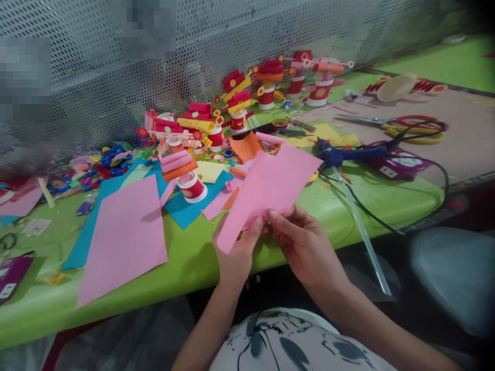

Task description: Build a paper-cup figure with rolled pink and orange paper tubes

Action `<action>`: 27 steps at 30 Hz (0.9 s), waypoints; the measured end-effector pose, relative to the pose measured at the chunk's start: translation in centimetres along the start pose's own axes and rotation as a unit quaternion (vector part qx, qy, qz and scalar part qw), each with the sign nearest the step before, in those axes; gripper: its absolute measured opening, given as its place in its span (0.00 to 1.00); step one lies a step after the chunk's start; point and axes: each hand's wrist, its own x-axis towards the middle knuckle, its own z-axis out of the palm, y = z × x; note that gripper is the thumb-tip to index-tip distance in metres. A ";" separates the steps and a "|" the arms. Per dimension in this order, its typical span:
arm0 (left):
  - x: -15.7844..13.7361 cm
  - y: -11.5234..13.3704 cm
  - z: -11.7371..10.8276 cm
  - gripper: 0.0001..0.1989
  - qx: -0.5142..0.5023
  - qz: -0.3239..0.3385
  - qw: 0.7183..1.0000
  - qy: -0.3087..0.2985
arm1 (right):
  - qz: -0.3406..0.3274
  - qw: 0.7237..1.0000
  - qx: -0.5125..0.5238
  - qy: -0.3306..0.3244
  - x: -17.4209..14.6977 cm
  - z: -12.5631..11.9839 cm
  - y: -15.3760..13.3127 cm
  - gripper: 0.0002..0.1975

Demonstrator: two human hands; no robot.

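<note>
Both hands hold one sheet of pink paper (276, 178) above the table's front edge. My left hand (237, 252) grips its lower edge, thumb on top and fingers hidden beneath. Beside it, my right hand (303, 242) pinches the same edge between thumb and fingers. Near the thumbs the edge looks curled or folded over. Behind the sheet stands a red and white paper cup (192, 186) topped with pink and orange paper rolls (179, 164). To the left, a larger pink sheet (126, 239) lies partly over blue paper (87, 232).
Several decorated cup figures (266, 98) line the back of the green table (201, 268). On the right are a blue glue gun (350, 153) with a clear glue stick (365, 232), its black cord, and scissors (410, 126). A grey stool (456, 273) stands at right.
</note>
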 end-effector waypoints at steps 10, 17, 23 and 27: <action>-0.2 0.9 0.4 0.12 -0.048 -0.032 0.998 -0.024 | 0.019 0.998 -0.055 -0.012 -0.2 -0.3 -0.1 0.11; -0.1 1.0 0.6 0.11 -0.053 -0.029 0.998 -0.024 | -0.001 0.998 -0.067 0.008 -0.3 0.0 -0.1 0.10; 0.0 1.0 0.4 0.12 -0.054 -0.036 0.997 -0.045 | -0.005 0.998 -0.055 0.025 -0.1 0.1 0.2 0.10; 0.1 0.8 0.1 0.14 -0.061 -0.048 0.996 -0.052 | -0.008 0.998 -0.050 0.025 0.0 0.1 0.3 0.11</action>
